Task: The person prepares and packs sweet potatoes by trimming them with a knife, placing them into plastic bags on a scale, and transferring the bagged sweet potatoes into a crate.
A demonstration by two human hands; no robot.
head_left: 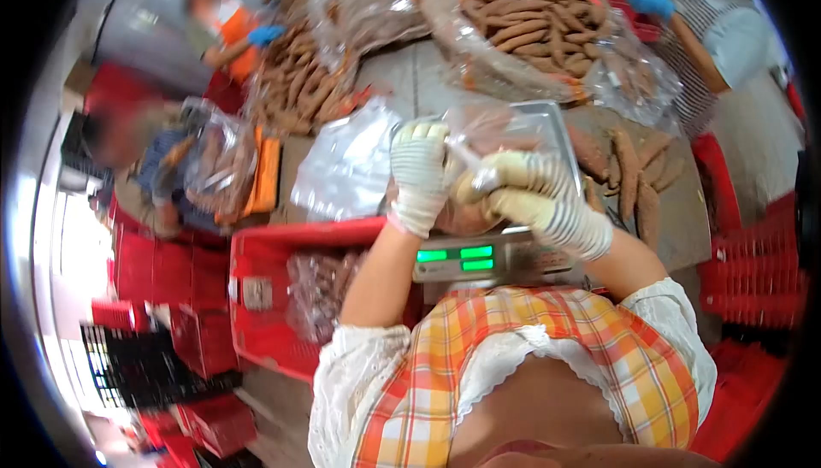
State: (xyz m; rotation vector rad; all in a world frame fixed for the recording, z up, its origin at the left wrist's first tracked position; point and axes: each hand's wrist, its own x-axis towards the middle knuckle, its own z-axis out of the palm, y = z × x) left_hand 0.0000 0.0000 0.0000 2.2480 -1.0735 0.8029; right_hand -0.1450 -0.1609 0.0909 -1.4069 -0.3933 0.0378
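Saw a red crate (312,233) just left of the scale (517,259), with bagged roots (316,297) inside; saw flat clear bags (346,160) left of the scale too, on its far side. Held the left hand (419,164) curled into a fist over the scale's left part, apparently around a bag's twisted neck (464,157); could not tell the exact grip inside. Found the clear bag (492,126) on the scale, under and beyond both hands, neither clearly nearer; saw its neck slant from the left fist toward the right hand (522,190), closed on the near end above the scale. Saw loose roots (627,173) right of the scale, mostly pointing lengthwise away from the body
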